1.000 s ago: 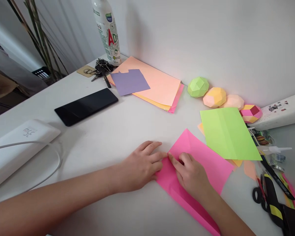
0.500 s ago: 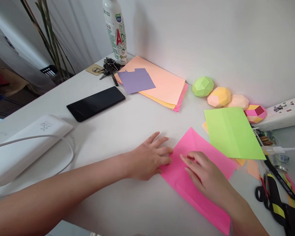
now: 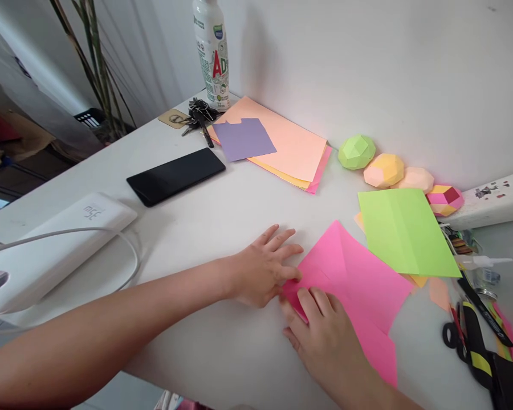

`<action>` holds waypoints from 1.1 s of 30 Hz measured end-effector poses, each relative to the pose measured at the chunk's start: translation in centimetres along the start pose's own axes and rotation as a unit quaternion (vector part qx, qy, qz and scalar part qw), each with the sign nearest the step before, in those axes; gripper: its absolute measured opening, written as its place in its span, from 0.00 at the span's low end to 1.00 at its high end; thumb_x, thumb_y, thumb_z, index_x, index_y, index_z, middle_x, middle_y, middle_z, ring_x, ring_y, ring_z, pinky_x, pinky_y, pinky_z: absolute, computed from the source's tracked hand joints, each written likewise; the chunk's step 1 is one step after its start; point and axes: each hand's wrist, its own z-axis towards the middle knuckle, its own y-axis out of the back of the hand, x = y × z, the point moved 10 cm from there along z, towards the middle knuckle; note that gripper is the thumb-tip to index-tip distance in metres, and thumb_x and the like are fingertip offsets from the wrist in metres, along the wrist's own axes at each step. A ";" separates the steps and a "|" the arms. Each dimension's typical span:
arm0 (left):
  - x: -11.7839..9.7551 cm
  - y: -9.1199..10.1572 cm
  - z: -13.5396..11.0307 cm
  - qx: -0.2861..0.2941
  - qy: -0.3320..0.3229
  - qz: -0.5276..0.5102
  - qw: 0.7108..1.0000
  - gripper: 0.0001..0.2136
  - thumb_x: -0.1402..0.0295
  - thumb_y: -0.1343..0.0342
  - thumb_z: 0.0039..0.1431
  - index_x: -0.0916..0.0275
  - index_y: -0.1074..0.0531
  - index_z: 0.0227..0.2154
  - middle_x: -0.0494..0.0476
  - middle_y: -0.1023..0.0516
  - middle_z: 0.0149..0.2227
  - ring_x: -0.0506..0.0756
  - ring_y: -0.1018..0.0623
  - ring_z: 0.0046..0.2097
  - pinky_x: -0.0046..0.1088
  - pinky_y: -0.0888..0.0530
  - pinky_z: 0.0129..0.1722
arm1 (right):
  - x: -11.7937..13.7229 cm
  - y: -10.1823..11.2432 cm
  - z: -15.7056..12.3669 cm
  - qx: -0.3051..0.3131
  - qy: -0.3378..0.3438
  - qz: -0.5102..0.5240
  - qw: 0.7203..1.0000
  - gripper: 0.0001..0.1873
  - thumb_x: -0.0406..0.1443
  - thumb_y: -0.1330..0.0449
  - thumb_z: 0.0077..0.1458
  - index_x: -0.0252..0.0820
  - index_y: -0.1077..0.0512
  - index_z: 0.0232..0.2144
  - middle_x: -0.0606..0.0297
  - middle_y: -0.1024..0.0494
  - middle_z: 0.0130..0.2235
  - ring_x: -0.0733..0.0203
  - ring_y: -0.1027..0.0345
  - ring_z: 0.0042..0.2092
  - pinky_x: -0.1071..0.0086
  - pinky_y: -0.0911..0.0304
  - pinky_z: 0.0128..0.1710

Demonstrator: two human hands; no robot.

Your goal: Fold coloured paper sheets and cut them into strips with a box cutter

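Note:
A sheet of bright pink paper (image 3: 359, 279) lies on the white table with crease lines across it and its near-left edge folded. My left hand (image 3: 260, 270) rests at the sheet's left corner, fingers spread, the lower fingertips touching the paper. Right beside it, my right hand (image 3: 325, 333) is bent over the near-left edge, fingers curled together on the pink paper and thumb just off the edge. That hand and wrist cover much of the near part of the sheet. A creased light green sheet (image 3: 406, 230) lies behind, to the right.
Faceted paper shapes (image 3: 357, 152) line the wall. Farther left are a peach paper stack (image 3: 297, 139), a purple piece (image 3: 244, 139), keys (image 3: 200, 117), a bottle (image 3: 212, 57), a black phone (image 3: 176, 176) and a white power strip (image 3: 68, 250). Scissors (image 3: 455, 336) lie at right.
My right hand has moved left and nearer, from above the middle of the pink sheet to its near-left edge, fingers now curled. My left hand stays at the corner. The view has shifted slightly.

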 end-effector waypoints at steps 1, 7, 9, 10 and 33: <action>0.0 0.0 0.0 0.000 0.001 0.001 1.000 0.15 0.65 0.45 0.57 0.51 0.30 0.49 0.55 0.45 0.63 0.69 0.61 0.66 0.58 0.60 0.61 | 0.0 -0.1 0.0 0.003 0.001 -0.004 1.000 0.21 0.35 0.40 0.52 0.43 0.32 0.50 0.58 0.28 0.38 0.53 0.39 0.37 0.62 0.44 0.31; 0.1 -0.2 0.0 0.008 0.012 0.001 1.000 0.15 0.65 0.46 0.58 0.51 0.30 0.48 0.57 0.46 0.64 0.69 0.62 0.66 0.58 0.61 0.60 | 0.1 -0.3 -0.2 0.005 0.000 -0.027 1.000 0.22 0.29 0.40 0.48 0.42 0.31 0.47 0.59 0.28 0.35 0.54 0.39 0.36 0.63 0.45 0.30; 0.1 -0.2 0.1 0.011 0.014 0.001 1.000 0.15 0.66 0.47 0.58 0.51 0.30 0.49 0.57 0.46 0.64 0.69 0.62 0.66 0.58 0.61 0.60 | 0.1 0.1 -0.5 -0.006 0.001 -0.030 1.000 0.19 0.28 0.41 0.48 0.41 0.30 0.45 0.59 0.28 0.34 0.52 0.38 0.37 0.63 0.44 0.31; 0.1 -0.2 0.1 0.011 0.014 0.001 1.000 0.15 0.66 0.47 0.58 0.51 0.30 0.49 0.58 0.46 0.64 0.69 0.62 0.66 0.58 0.61 0.60 | 0.1 0.3 -0.7 -0.010 0.002 -0.033 0.999 0.18 0.28 0.42 0.49 0.41 0.29 0.44 0.58 0.28 0.33 0.52 0.37 0.37 0.62 0.43 0.31; -8.1 -6.3 -5.0 -0.112 0.009 0.313 0.943 0.42 0.36 0.49 0.45 0.71 0.28 0.50 0.72 0.34 0.57 0.72 0.44 0.63 0.50 0.52 0.62 | -8.2 3.0 -17.9 -0.265 -0.519 0.128 0.802 0.21 0.41 0.45 0.59 0.39 0.35 0.53 0.52 0.28 0.44 0.55 0.31 0.38 0.61 0.32 0.36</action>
